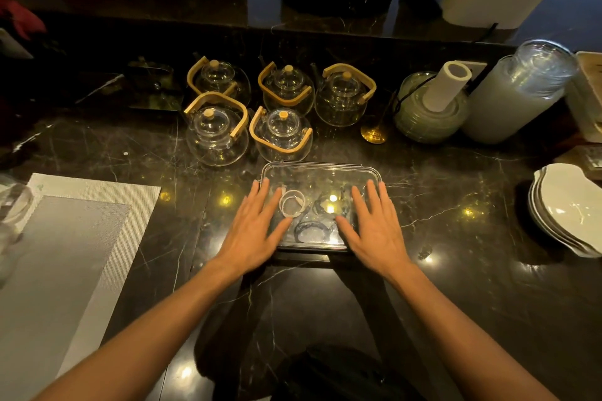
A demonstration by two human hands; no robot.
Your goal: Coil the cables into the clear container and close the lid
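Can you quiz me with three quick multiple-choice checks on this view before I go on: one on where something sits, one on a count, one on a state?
1. Where does the clear container sit relative to the glass teapots?
A. Behind them
B. In front of them, nearer the person
C. On the grey placemat

2. How many glass teapots with wooden handles stand on the counter?
A. Three
B. Five
C. Seven

3. How do the hands lie on the lid?
A. Both flat, fingers straight
B. Both in fists
C. Only one touches it

Answers: 1 B, the container lies between teapots and forearms. 2 B, three behind, two in front. 3 A, left hand and right hand spread flat on the lid over the coiled cables.
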